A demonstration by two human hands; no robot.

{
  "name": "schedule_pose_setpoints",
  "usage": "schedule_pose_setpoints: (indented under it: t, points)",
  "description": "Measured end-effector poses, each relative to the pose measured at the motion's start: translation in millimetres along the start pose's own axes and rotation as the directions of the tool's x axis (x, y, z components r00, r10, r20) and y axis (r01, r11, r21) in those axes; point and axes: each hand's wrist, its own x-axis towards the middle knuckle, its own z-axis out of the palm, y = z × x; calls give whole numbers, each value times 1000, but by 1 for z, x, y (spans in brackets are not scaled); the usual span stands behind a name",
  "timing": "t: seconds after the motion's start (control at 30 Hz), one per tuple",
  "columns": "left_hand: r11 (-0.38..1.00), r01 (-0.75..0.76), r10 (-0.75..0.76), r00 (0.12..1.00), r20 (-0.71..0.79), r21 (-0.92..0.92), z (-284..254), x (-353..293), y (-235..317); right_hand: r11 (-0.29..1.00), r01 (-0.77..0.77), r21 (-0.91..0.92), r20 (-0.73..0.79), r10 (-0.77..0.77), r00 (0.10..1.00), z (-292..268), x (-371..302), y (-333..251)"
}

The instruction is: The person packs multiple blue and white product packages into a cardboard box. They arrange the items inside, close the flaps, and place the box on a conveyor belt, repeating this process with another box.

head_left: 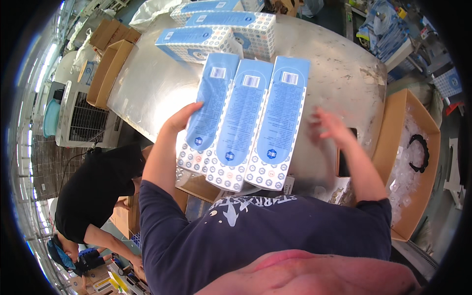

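Three long blue-and-white packs stand side by side in front of me: a left pack, a middle pack and a right pack. Each has a barcode on its blue panel and a small dotted print on white. My left hand grips the outer edge of the left pack, its thumb on the blue face and the other fingers hidden. To the right of the packs, apart from them, my right hand is empty, with slightly blurred fingers spread.
More patterned packs lie at the metal table's far side. A dark phone-like object is near my right forearm. Right of the table stands a carton of clear plastic pieces. A person in black bends at the left.
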Motion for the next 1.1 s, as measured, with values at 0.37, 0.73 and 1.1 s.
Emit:
schedule_pose_setpoints:
  t: [0.37, 0.73, 1.1]
  points:
    - [889, -455, 452, 890, 50, 52, 119, -94, 10, 913, 392, 112, 154, -406, 901, 32, -81, -41]
    - [798, -462, 584, 749, -313, 387, 152, -214, -61, 540, 532, -653, 397, -355, 847, 90, -94, -56]
    - [831, -182, 550, 406, -730, 525, 82, -518, -95, 571, 738, -360, 931, 273, 243, 309, -206, -68]
